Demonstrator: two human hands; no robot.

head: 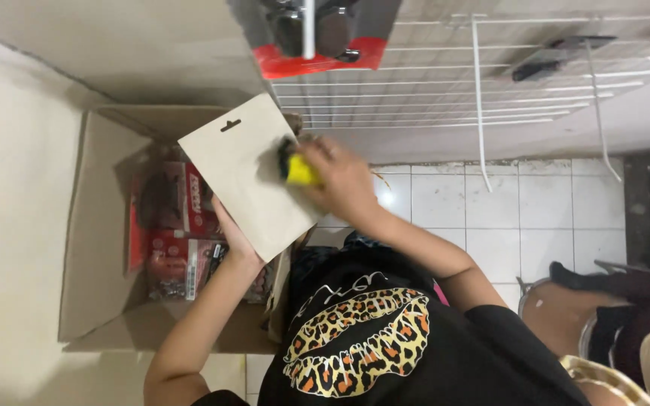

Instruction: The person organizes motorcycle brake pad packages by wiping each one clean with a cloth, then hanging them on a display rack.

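The person's left hand point(236, 242) props a plain beige backing card point(253, 174) from beneath, fingers spread under its lower edge so the flat face tilts up toward the camera; a hanging slot is cut near its top corner. The right hand point(340, 177) is curled closed around a small yellow and black object point(297, 169), pressing it against the card's right edge, as though the card serves as a firm backing for it. What exactly the object is cannot be told, as it is blurred.

The card is held above the open cardboard box point(99, 248), over its right-hand side. Inside the box, toward its middle, lie red packaged goods point(178, 233) stacked flat, with the flaps folded outward to keep the opening free.

The box stands on a pale floor against a plain wall. To the right the floor is white square tiles point(490, 218), and a white wire rack point(490, 90) runs along the wall above them. A red and black item point(317, 45) hangs at the top edge of the view. At the lower right corner part of another seated person point(626, 316) shows
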